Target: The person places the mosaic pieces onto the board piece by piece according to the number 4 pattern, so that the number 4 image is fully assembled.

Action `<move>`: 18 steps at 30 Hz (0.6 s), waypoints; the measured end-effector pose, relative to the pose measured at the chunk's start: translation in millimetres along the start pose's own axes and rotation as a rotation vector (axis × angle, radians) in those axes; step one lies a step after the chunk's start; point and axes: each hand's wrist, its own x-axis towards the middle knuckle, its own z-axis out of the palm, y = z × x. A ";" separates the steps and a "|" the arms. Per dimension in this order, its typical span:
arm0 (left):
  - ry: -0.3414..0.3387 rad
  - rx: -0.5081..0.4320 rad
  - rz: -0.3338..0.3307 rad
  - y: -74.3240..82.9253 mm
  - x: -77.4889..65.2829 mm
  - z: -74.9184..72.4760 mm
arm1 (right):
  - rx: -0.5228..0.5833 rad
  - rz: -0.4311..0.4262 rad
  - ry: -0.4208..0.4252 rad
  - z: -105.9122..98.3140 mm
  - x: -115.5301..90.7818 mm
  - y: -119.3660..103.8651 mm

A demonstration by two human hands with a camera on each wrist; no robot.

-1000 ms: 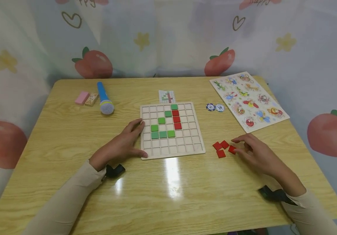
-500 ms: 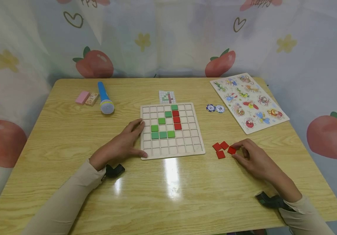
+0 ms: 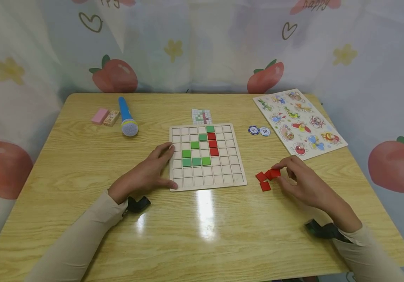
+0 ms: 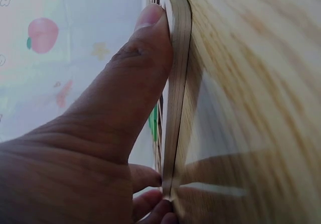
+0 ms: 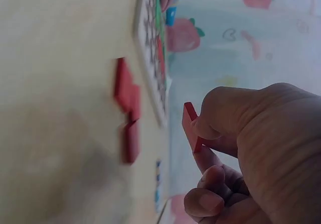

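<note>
My right hand [image 3: 304, 182] pinches a red square tile [image 5: 191, 127] between thumb and fingers, lifted off the table in the right wrist view. Beneath and left of it lie several loose red tiles [image 3: 265, 186]. A wooden grid board [image 3: 223, 179] occupies the table's middle, with green tiles [image 3: 195, 145] in a stepped line and a row, and a column of 3 red tiles [image 3: 213, 143]. At the board's left edge rests my left hand [image 3: 149, 170], its fingers spread and its thumb [image 4: 145, 48] touching the near corner.
Behind the board lies a small printed pattern card [image 3: 201, 116]. Two poker chips [image 3: 259, 131] and an insect picture board [image 3: 300, 123] lie to the right. A blue toy microphone [image 3: 127, 117], a pink block [image 3: 100, 116] and a small patterned box [image 3: 111, 118] are back left.
My right hand has closed on the rightmost red tile, then raised it and shifted it slightly left over the others. The left hand stays at the board's edge.
</note>
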 end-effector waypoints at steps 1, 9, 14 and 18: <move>0.000 0.001 -0.002 -0.3 -0.1 0.0 | -0.003 -0.022 -0.003 -1.4 6.8 -4.0; -0.006 0.007 -0.004 -0.4 0.4 0.7 | -0.027 -0.159 -0.135 5.2 68.1 -39.7; -0.003 0.012 -0.008 0.2 0.5 -0.2 | 0.006 -0.158 -0.275 19.0 106.2 -55.6; 0.001 0.003 -0.014 0.0 0.2 -0.5 | 0.042 -0.158 -0.344 34.0 128.2 -61.6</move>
